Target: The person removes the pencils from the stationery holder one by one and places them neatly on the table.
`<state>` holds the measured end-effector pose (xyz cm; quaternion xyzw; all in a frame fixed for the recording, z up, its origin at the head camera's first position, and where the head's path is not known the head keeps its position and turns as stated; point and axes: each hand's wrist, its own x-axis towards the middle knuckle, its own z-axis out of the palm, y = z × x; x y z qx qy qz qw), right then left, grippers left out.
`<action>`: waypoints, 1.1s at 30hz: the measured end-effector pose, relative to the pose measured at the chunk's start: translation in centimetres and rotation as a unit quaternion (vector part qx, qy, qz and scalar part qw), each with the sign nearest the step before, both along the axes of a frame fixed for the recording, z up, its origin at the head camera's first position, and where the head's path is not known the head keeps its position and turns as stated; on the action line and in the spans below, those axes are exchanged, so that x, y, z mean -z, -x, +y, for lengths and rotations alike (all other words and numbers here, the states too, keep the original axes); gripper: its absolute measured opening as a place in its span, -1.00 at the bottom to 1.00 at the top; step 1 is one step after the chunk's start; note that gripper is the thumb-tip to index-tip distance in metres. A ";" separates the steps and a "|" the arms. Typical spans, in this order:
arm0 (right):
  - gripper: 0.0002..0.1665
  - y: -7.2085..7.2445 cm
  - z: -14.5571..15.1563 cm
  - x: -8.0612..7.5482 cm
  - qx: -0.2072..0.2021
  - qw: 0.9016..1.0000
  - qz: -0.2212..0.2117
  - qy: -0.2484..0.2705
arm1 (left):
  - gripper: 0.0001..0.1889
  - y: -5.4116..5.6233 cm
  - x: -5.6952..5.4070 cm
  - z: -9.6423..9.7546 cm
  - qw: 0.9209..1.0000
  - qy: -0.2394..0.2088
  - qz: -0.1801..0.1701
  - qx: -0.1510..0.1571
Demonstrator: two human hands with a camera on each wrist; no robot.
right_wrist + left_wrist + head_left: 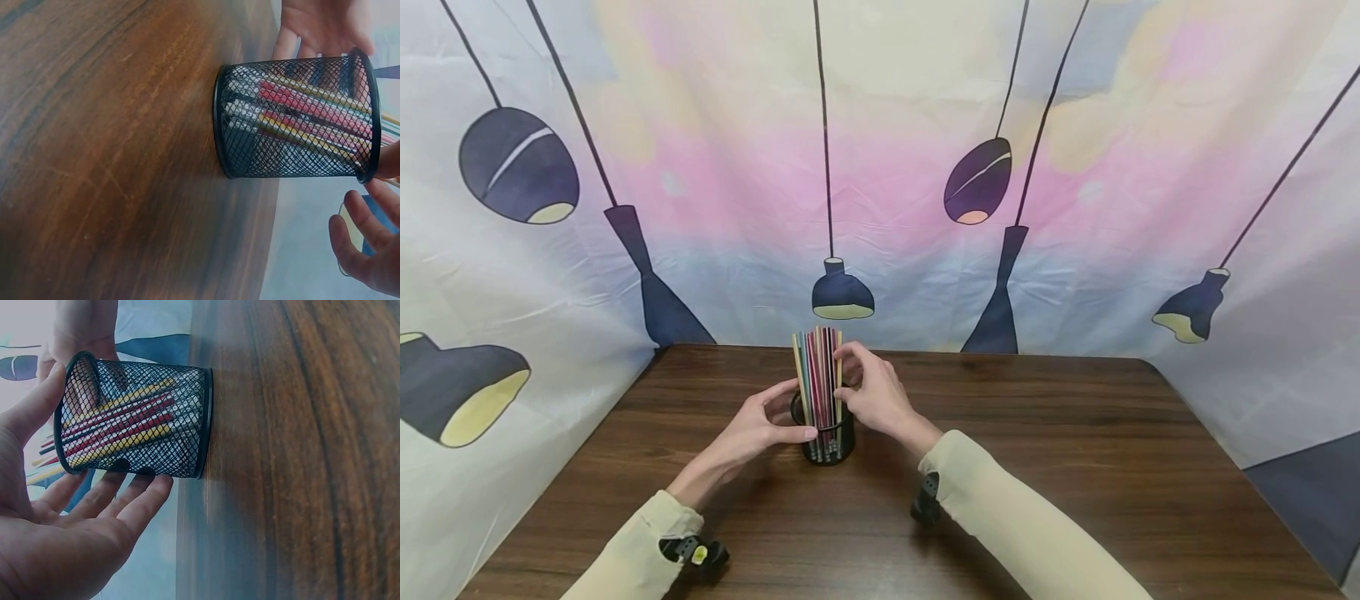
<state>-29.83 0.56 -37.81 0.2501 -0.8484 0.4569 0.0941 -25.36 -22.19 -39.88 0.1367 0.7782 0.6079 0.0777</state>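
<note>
A black wire-mesh pencil cup (847, 443) stands upright on the table, filled with thin pencils (820, 367) in yellow, red, teal and dark colours. Their pale, silvery ends rest at the bottom, seen through the mesh in the left wrist view. My left hand (758, 427) holds the cup from the left, thumb at the rim (57, 431) and fingers along the far side. At the right of the bundle, my right hand (880, 396) has thumb and index finger around the pencils just above the rim, its other fingers loosely bent.
The dark wood-grain table (1060, 467) spreads around the cup. Behind it hangs a pastel cloth backdrop (737, 167) printed with dark lamps, meeting the table's back edge. Small black wrist devices (692, 552) sit on both pale sleeves.
</note>
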 end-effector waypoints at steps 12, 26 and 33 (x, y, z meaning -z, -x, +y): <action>-0.35 -0.2 0.3 -0.5 0.032 0.999 0.024 0.004 | -0.04 0.0 -0.1 0.1 1.000 -0.004 -0.005 -0.001; -0.30 -0.8 0.1 -3.4 0.009 0.998 0.060 0.013 | -0.03 0.2 0.0 -0.1 1.000 -0.006 -0.003 -0.003; -0.30 -0.8 0.5 -4.5 -0.006 0.997 0.075 0.037 | -0.03 0.2 0.3 -0.1 1.000 0.000 -0.007 -0.010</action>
